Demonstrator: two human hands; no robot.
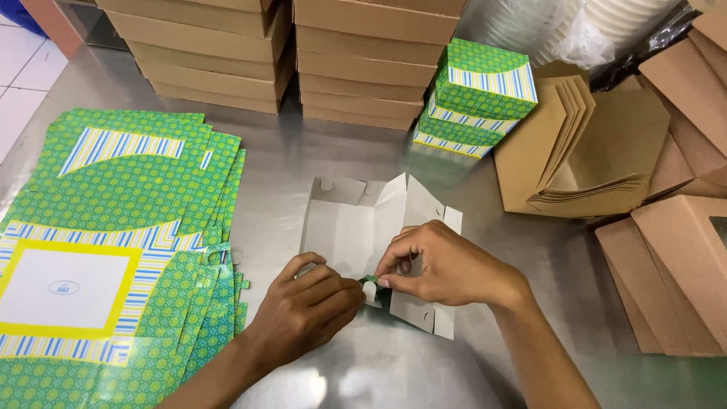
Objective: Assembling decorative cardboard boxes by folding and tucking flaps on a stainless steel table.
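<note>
On the left of the steel table (318,151): a fanned stack of flat green patterned box blanks (113,250), blue-and-white striped bands across them, a yellow-framed white panel on the top sheet. Behind, along the far edge: two stacks of plain brown cardboard boxes (288,53), side by side.

At centre, lying on the bare metal: a half-folded box (356,227), white inside facing up, far wall raised, right-hand flaps standing at an angle, a sliver of green outer print showing at the near edge. Left hand (307,310) just in front of it, fingers curled, thumb and forefinger pinched on a small tab at the box's near corner. Right hand (439,265) directly opposite, touching the same spot, fingertips clenched on the green-edged tab, the rest of the hand resting over the box's right flap. Both hands grasping the box, fingertips nearly meeting.

Right of centre, further back: three finished green boxes (477,98) piled slightly askew, close beside the brown stacks. Next to them: a sheaf of folded brown cardboard pieces (583,151), leaning open like a fan. Behind that: stacked white cups in clear plastic wrap (575,30). At the far right edge: more brown cardboard boxes (674,265), overlapping, one with a window cut-out partly visible.
</note>
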